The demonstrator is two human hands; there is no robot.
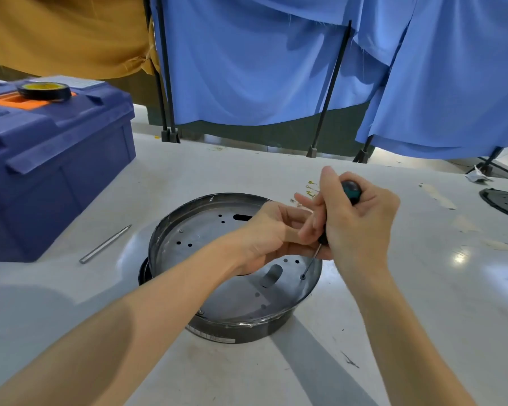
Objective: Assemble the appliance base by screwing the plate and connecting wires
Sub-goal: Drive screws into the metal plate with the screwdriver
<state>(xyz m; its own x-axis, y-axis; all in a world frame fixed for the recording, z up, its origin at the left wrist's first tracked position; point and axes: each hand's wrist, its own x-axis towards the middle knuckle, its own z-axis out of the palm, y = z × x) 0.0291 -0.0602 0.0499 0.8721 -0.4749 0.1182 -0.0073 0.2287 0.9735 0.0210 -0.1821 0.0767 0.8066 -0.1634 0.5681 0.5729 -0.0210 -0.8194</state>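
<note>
A round black appliance base [238, 329] lies upside down on the white table, with a grey metal plate [200, 232] full of holes set inside its rim. My right hand [355, 218] grips a screwdriver [351, 190] with a teal and black handle. Its thin shaft slants down to a hole near the plate's right edge [303, 276]. My left hand [273, 232] rests over the plate's middle, fingers curled against the shaft just below the handle. No wires are visible.
A blue toolbox [50, 159] with a roll of black tape [44, 90] on its lid stands at the left. A thin metal rod [104, 244] lies beside it. Small yellow bits [311, 186] lie behind my hands. A black disc [505, 202] sits at the right edge. Blue cloth [276, 68] hangs behind.
</note>
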